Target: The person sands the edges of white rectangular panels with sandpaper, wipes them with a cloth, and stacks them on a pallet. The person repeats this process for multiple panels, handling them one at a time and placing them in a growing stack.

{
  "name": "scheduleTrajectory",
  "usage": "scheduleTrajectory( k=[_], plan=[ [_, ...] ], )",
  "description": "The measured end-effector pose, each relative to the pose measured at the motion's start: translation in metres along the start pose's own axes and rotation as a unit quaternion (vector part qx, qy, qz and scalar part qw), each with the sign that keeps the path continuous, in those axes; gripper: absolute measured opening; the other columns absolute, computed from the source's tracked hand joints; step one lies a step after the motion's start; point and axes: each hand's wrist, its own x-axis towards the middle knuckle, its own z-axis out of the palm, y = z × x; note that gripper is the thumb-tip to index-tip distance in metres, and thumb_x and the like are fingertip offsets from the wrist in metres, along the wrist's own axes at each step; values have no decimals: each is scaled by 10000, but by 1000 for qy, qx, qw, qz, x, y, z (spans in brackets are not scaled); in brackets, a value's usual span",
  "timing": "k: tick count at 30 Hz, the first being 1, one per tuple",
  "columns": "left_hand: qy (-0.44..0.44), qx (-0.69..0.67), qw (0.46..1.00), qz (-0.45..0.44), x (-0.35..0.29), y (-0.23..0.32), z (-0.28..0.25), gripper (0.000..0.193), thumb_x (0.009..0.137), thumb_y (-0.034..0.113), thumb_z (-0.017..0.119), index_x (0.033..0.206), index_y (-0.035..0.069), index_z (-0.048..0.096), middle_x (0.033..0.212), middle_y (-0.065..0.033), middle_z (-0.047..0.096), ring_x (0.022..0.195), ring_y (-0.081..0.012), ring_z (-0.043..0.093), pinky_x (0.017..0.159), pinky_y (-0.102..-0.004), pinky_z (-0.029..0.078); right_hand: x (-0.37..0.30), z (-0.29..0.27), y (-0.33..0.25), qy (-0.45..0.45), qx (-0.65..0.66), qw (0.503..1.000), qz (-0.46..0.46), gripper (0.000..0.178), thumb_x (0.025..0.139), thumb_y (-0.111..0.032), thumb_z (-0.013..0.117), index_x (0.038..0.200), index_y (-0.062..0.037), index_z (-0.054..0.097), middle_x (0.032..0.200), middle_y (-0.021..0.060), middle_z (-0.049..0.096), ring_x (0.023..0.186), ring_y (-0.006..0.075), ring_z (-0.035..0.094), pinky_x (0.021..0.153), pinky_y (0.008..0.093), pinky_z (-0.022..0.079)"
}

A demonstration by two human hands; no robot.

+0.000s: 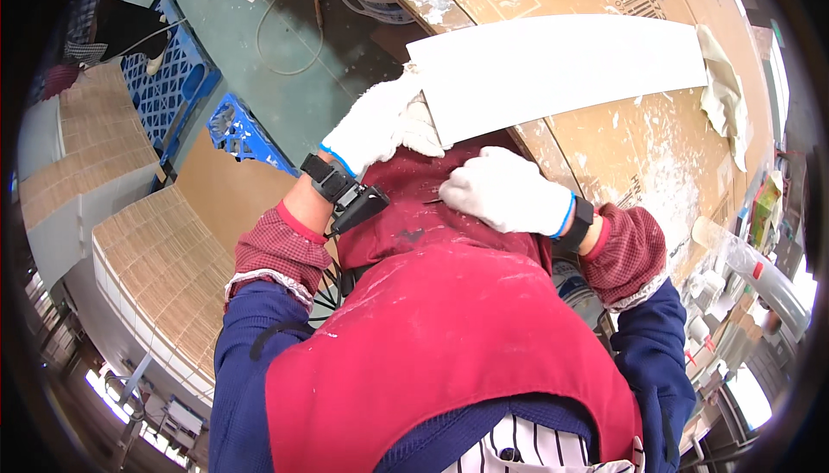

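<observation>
A long white board (561, 71), slightly curved in this view, lies on the cardboard-covered table with its left end reaching over the edge. My left hand (376, 123), in a white knit glove with blue trim, is closed around that left end. Above my red apron (449, 317), my gloved right hand (505, 192) is curled shut, apart from the board. A small thin dark tip pokes out from its fingers; the rest is hidden, so I cannot name it. A pale cloth (724, 97) lies against the board's right end.
White smears mark the cardboard sheet (617, 140). To the left stand stacks of tan-topped panels (164, 257) and blue plastic pallets (177, 76). A cable (319, 28) loops over the green floor. A clear plastic bottle (751, 266) and clutter sit at the right.
</observation>
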Motion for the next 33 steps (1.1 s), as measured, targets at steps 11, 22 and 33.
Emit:
scheduleTrajectory(
  k=[11,22,33],
  plan=[
    [86,-81,990,76,1,-10,15,299,955,209,497,1142,-18,549,1058,-101,637,944,-199,629,820,-316,522,13,5,11,218,166,957,93,89,826,-96,525,845,-37,590,818,149,608,745,298,585,690,376,485],
    [-14,30,999,-29,2,-3,38,500,944,331,507,1158,-120,468,896,-239,635,664,-288,677,550,-372,614,-33,-25,66,127,65,944,298,287,889,-152,495,1152,-64,569,903,129,621,747,340,652,606,434,540],
    [79,145,981,-103,0,5,42,203,787,-36,596,979,-98,573,789,-184,664,500,-214,632,427,-306,544,-266,-21,263,411,-207,702,543,137,906,-203,506,971,-98,564,842,126,643,723,322,642,619,433,516]
  ],
)
